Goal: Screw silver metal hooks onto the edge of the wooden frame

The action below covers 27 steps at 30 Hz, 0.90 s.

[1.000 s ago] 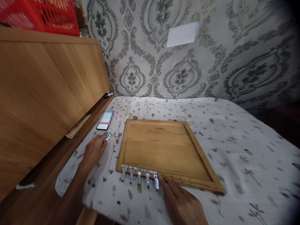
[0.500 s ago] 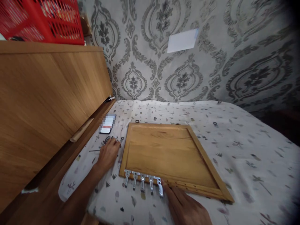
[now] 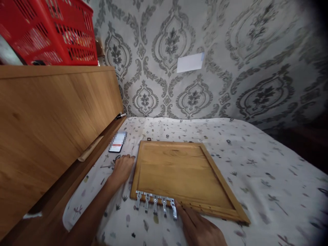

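Five metal hooks (image 3: 155,204) (one row), one wooden board (image 3: 176,171), two hands (image 3: 201,227)

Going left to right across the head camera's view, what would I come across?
Red basket → left hand → row of metal hooks → right hand.

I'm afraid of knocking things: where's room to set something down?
Room shows on cloth right of the wooden board, and a strip between board and patterned wall. Crowded: left of the board, with phone and left hand, and its near edge, with metal hooks and right hand.
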Tool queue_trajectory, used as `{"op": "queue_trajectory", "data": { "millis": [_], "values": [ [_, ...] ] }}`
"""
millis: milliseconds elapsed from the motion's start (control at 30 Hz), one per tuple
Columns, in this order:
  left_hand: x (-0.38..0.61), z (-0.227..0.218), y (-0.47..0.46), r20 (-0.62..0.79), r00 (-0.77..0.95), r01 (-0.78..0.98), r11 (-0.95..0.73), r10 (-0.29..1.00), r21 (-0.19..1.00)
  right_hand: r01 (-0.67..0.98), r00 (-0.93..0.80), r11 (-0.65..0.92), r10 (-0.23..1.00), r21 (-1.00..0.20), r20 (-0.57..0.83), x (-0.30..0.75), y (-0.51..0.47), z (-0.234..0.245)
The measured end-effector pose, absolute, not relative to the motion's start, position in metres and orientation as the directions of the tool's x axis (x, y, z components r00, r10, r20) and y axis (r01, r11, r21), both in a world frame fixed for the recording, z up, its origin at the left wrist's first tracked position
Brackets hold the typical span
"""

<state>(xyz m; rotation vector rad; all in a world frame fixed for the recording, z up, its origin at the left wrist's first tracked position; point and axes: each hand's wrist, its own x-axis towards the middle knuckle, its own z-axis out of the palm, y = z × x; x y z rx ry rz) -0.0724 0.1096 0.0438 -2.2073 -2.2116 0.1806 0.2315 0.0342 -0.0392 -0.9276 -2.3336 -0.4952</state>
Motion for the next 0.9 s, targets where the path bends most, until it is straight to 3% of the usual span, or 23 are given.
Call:
{"op": "queue_trajectory", "data": {
  "millis": [200,367,633,900],
  "values": [
    [-0.069,0.034,0.111,-0.006,-0.022,1.0,0.022,1.0,-0.014,0.705,-0.603,0.698,0.495,0.127,0.626,0.231,0.035,-0.039],
    [-0.074,0.037,0.109,0.147,-0.034,0.989,0.012,0.989,0.15,0.721,-0.58,0.678,0.48,0.142,0.658,0.225,0.035,-0.034],
    [-0.063,0.048,0.119,0.293,0.092,0.86,-0.224,0.952,0.458,0.731,-0.555,0.674,0.499,0.104,0.666,0.224,0.033,-0.033],
    [-0.029,0.053,0.12,0.346,0.249,0.719,-0.412,0.905,0.559,0.74,-0.544,0.67,0.545,0.059,0.638,0.222,0.03,-0.033]
  ]
}}
